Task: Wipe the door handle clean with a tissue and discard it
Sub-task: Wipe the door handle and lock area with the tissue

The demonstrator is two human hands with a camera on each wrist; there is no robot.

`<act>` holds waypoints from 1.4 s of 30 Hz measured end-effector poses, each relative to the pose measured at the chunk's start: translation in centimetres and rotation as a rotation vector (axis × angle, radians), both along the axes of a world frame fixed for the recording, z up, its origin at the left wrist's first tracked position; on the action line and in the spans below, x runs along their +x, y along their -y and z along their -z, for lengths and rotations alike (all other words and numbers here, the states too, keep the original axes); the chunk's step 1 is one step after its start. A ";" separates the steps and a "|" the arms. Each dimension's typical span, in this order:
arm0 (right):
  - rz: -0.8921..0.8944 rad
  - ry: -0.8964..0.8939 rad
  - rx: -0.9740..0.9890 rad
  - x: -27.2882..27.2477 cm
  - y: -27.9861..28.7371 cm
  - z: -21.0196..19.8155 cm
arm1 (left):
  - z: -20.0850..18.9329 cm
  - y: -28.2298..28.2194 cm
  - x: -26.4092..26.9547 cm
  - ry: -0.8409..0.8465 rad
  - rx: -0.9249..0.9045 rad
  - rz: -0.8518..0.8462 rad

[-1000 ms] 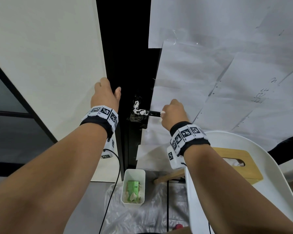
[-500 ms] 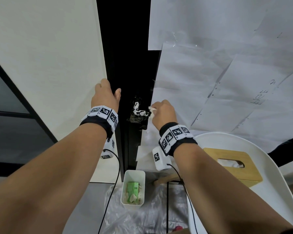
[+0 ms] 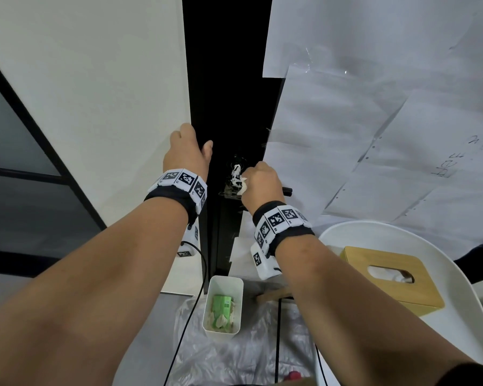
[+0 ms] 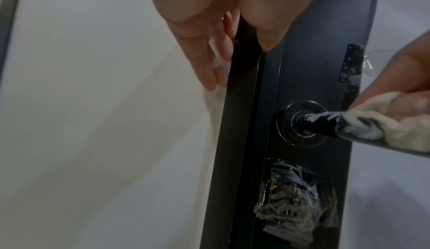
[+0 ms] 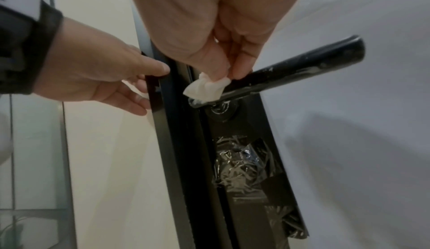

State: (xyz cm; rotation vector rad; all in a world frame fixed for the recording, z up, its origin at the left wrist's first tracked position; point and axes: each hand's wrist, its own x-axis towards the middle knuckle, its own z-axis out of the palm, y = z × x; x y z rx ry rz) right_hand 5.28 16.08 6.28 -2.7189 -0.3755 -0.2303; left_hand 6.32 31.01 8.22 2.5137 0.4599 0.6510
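A black lever door handle sticks out from a dark door edge, with white smears near its round base. My right hand pinches a crumpled white tissue and presses it on the handle close to the base; the tissue wraps the bar there. My left hand holds the black edge of the door, fingers behind it and thumb on the front, a little left of the handle.
A white bin with green packaging and used tissues stands on the floor below the handle. A wooden tissue box sits on a white chair at the right. Taped paper sheets cover the door; crumpled clear tape sits under the handle.
My right hand has slid with the tissue from the free end of the handle leftward to its base. The left hand has stayed on the door edge.
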 end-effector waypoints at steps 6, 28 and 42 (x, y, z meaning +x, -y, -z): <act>0.020 -0.006 0.174 0.4 1.3 0.2 | 0.2 -0.2 0.1 0.005 0.001 0.013; 0.043 -0.141 0.383 -3.0 2.6 2.7 | 0.0 0.0 -0.2 0.018 0.017 0.015; 0.545 -0.248 0.889 -1.5 3.7 4.3 | 0.0 0.1 -0.3 0.013 0.022 0.008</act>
